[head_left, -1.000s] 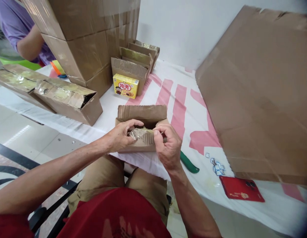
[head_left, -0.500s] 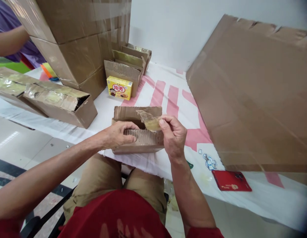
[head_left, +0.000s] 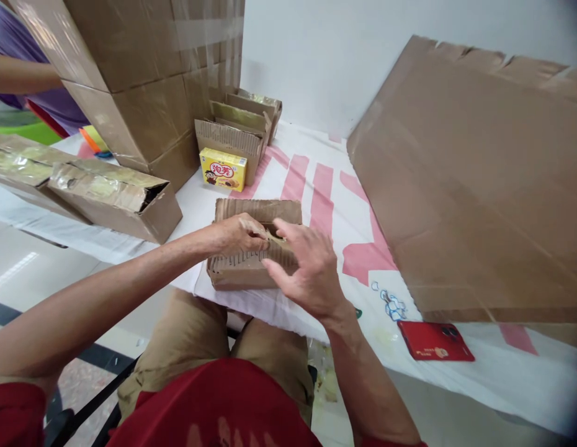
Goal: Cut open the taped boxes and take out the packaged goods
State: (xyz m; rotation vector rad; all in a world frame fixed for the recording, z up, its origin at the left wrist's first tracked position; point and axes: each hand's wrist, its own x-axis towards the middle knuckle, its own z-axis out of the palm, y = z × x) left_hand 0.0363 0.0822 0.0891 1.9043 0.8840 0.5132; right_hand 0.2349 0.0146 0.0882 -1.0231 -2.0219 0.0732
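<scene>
A small cardboard box (head_left: pixel 244 277) sits at the table's front edge, its top flaps raised and its inside partly visible. Over its left part my left hand (head_left: pixel 239 237) is pinched closed on a crumpled piece of clear packing tape (head_left: pixel 254 227). My right hand (head_left: pixel 314 270) hovers over the box's right end, thumb and fingers spread apart, with nothing seen between them. Whether its fingertips touch the tape or the flap is hard to tell. Behind the box stands a yellow snack box (head_left: pixel 222 169).
Taped cardboard boxes (head_left: pixel 111 192) lie at left, below a tall carton stack (head_left: pixel 149 115). Upright open boxes (head_left: pixel 232 138) lean beside it. A large cardboard sheet (head_left: pixel 474 186) fills the right, near a red phone (head_left: pixel 436 341). Another person's arm (head_left: pixel 25 73) shows at far left.
The tape has passed from my right hand to my left. My right hand has opened and come leftward over the box, while my left hand has shifted slightly right and closed.
</scene>
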